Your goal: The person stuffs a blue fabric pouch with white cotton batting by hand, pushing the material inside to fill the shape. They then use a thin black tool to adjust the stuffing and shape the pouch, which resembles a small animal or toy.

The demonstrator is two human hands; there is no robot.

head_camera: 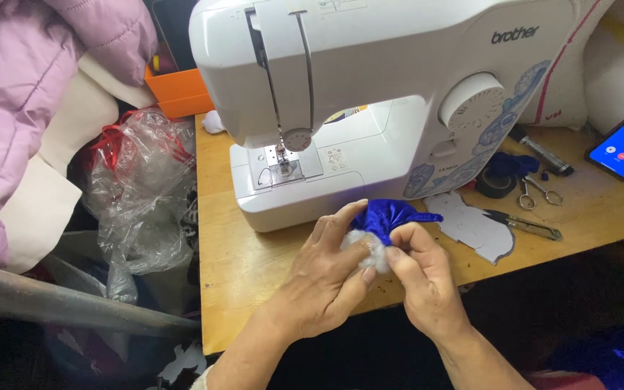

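A wooden table (240, 267) of pale, warm colour fills the middle of the view, its top lit evenly by soft light. A white sewing machine (399, 87) stands at its back edge. To the left a lilac quilted coat (16, 79) lies heaped over cream cloth (45, 188), with crumpled clear plastic bags (142, 195) and an orange box (178, 90) beside it. A grey bar (59, 303) crosses the dark lower left corner.
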